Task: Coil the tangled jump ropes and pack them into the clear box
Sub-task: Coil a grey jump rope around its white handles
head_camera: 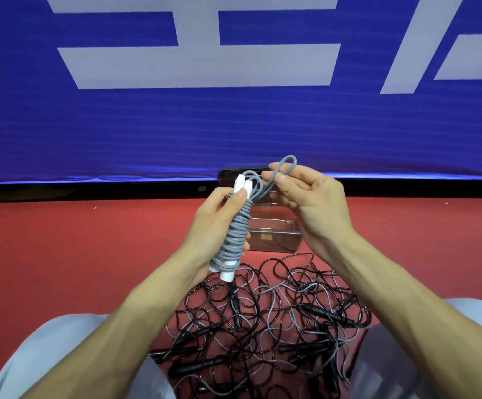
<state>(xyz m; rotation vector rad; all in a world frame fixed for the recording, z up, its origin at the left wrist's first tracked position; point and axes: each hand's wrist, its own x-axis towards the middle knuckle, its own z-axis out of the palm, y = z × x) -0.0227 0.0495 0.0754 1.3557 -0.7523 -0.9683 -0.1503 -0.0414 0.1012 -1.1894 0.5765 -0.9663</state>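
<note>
Grey rope point(238, 228), wound round its white handles point(242, 182), is clasped by the left grip point(216, 221); its free loop point(288, 162) is pinched by the right grip point(306, 203). Clear box point(280, 240) is seen behind on the red floor point(90, 240), tangled black and grey ropes point(263, 312) nearer, between the knees point(55, 349).

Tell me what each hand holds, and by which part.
The left hand grips the grey jump rope round its coiled middle; the right hand pinches its loose end loop.
</note>
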